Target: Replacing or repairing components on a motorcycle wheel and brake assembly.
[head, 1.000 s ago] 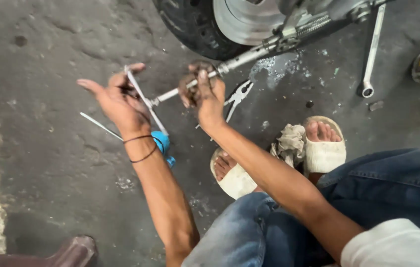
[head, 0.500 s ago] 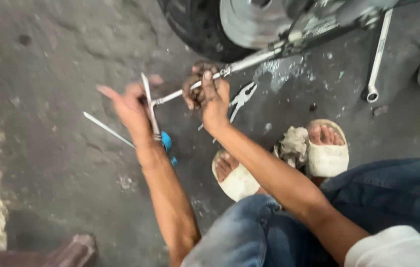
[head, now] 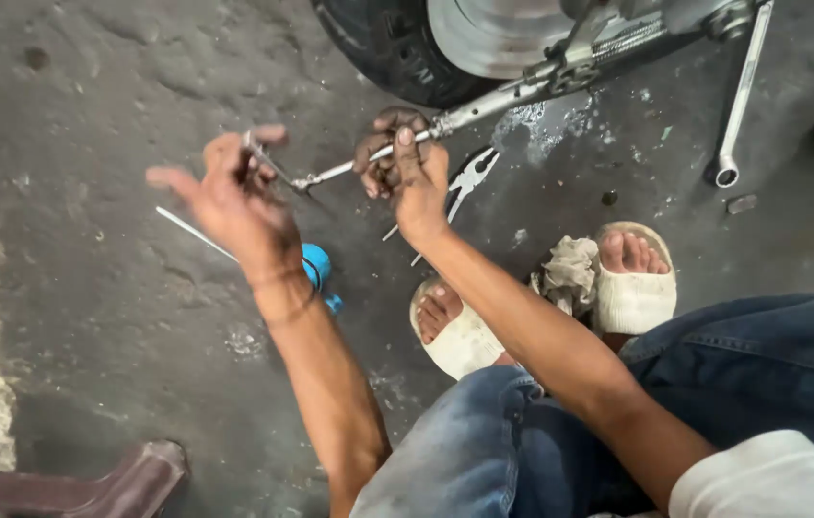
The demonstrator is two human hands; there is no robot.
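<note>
— Why is the right hand (head: 405, 168) up by the wheel (head: 397, 48)?

— Its grip is wrapped round a thin steel rod (head: 484, 105) that runs out from under the wheel, steadying it. The left hand (head: 230, 197) meets the rod's free end with a slim metal tool (head: 268, 163) pinched in its fingers, the other fingers spread loose.

— And the floor (head: 91, 96)?

— Rough, stained concrete. Pliers (head: 469, 177) lie just beside the right hand; a long bright spanner (head: 741, 96) rests near the top right corner. A blue-handled screwdriver (head: 234, 251) lies under the left wrist, and a crumpled rag (head: 568, 273) sits between the sandalled feet.
</note>
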